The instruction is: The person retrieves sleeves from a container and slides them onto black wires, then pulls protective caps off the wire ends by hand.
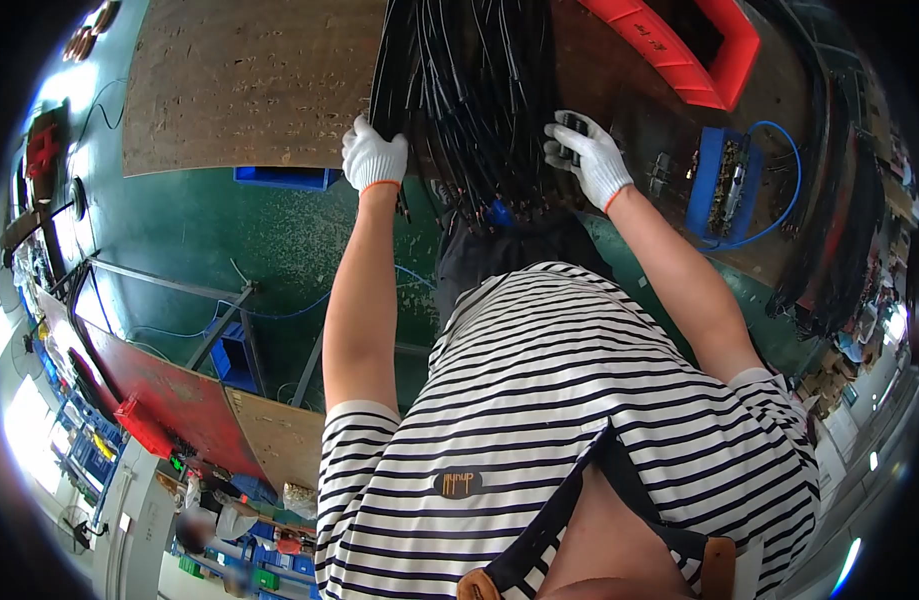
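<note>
A thick bundle of black cables [469, 90] lies lengthwise on the brown table, its loose ends hanging over the near edge. My left hand [374, 157], in a white glove with an orange cuff, is curled round cables at the bundle's left side; a few ends show below it. On the bundle's right, my gloved right hand [591, 158] is bent around short black pieces [571, 135], too small to name. A spot of blue [498, 212] shows among the cable ends, and copper-coloured tips are visible there.
To the right sits a blue tray [707, 190] of small metal parts, with a blue hose [797, 165] curving round it. A red bin [714, 85] stands at the back right. Blue crates [234, 355] and metal table legs are at lower left. Another person is in the background.
</note>
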`<state>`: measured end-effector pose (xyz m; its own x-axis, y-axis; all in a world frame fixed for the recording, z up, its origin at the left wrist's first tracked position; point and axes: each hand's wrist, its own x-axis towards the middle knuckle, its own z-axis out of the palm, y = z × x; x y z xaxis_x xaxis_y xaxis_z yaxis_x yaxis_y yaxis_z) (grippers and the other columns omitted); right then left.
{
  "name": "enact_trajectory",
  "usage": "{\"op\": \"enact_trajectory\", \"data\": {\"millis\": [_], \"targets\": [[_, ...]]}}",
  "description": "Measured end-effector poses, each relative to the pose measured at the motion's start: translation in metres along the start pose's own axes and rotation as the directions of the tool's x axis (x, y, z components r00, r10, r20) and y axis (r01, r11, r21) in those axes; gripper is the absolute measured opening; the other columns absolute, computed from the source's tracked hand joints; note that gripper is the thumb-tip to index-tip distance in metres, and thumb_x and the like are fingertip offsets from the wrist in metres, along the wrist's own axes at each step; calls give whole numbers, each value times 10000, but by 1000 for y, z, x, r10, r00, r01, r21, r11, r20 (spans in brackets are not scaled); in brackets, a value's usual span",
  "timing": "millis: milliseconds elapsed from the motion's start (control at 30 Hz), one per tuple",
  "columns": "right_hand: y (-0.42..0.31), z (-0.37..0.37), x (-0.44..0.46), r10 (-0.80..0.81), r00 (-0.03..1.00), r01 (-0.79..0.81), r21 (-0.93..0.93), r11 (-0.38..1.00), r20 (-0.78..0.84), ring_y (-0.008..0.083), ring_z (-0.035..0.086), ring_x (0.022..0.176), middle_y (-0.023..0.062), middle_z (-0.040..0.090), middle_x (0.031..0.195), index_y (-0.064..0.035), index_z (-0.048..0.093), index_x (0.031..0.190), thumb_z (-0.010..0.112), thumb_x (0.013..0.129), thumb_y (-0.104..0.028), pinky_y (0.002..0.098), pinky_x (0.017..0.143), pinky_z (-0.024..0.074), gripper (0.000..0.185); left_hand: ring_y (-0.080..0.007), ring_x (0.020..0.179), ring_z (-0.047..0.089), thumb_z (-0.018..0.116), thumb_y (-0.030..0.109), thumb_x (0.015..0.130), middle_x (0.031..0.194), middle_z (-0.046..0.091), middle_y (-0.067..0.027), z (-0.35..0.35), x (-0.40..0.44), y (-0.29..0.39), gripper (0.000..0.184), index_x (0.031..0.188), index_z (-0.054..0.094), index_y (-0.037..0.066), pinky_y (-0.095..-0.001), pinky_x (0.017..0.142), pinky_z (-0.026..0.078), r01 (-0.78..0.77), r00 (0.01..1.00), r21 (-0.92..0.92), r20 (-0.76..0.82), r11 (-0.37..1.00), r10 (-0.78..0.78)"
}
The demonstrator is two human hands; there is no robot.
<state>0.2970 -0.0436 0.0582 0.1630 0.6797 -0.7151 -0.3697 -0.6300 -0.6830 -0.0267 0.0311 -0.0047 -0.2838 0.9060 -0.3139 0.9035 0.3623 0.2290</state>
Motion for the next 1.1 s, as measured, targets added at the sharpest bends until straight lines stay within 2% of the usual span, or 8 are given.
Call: {"op": "enact_trajectory", "data": {"millis": [267, 433, 600, 833, 867, 900, 967, 1100], "targets": [[16, -29, -31, 28, 996, -25, 36, 999, -89, 188, 720, 891, 89, 742, 1118, -79, 637, 1309, 726, 980, -112, 370, 801, 615, 342, -392, 1203, 698, 797, 274, 820, 1356, 645, -235, -6, 19, 31, 549, 1260, 574, 34, -472, 972, 595, 196, 962, 53, 184, 979, -202], [22, -24, -39, -2, 997, 5, 38, 999, -74, 178, 725, 880, 79, 743, 1113, -79, 642, 1308, 738, 971, -116, 338, 778, 611, 352, -400, 1136, 700, 715, 188, 874, 1250, 665, -205, 8, 25, 20, 410, 1242, 608, 42, -500, 939, 595, 113, 994, 119, -22, 986, -111], [18, -18, -47, -34, 996, 36, 23, 999, -80, 151, 714, 868, 64, 734, 1085, -62, 641, 1305, 748, 970, -130, 316, 759, 602, 358, -394, 1125, 724, 708, 207, 869, 1244, 698, -221, 11, 30, 24, 395, 1228, 640, 56, -479, 933, 603, 134, 991, 149, -3, 980, -136], [18, -16, -50, 25, 999, -21, 90, 996, -46, 156, 718, 879, 64, 737, 1110, -76, 632, 1319, 732, 990, -180, 327, 751, 597, 359, -366, 1154, 740, 675, 204, 812, 1203, 766, -217, -3, 56, 12, 383, 1157, 781, 77, -466, 947, 597, 1, 983, 169, 181, 986, -32], [14, -11, -54, 61, 997, -56, 106, 993, -40, 159, 720, 882, 65, 738, 1115, -81, 630, 1321, 726, 996, -191, 332, 752, 596, 356, -374, 1093, 757, 675, 217, 789, 1194, 770, -200, 4, 67, -2, 411, 1159, 778, 71, -456, 930, 597, -58, 970, 126, 241, 990, 26], [12, -9, -55, 75, 997, -74, 98, 992, -8, 161, 721, 889, 65, 739, 1117, -84, 629, 1321, 722, 1002, -203, 335, 754, 596, 353, -352, 949, 778, 698, 195, 788, 1081, 787, -183, 14, 81, -22, 360, 1114, 776, 65, -442, 848, 610, -41, 908, -148, 407, 988, 99], [13, -4, -53, 106, 993, -111, 87, 990, 61, 166, 723, 904, 66, 742, 1122, -91, 626, 1321, 713, 1013, -227, 342, 759, 594, 347, -271, 813, 761, 746, 181, 831, 929, 766, -127, -12, 72, -26, 263, 1062, 759, 56, -407, 718, 609, 352, 695, -550, 696, 758, 182], [14, 19, -46, 203, 956, -211, 17, 977, 211, 167, 714, 953, 61, 738, 1121, -91, 647, 1287, 701, 1033, -286, 352, 775, 588, 324, -190, 691, 729, 743, 180, 936, 840, 739, -68, -67, 29, 19, 173, 1029, 740, 35, -335, 591, 604, 633, 594, -649, 757, 421, 273]]}}
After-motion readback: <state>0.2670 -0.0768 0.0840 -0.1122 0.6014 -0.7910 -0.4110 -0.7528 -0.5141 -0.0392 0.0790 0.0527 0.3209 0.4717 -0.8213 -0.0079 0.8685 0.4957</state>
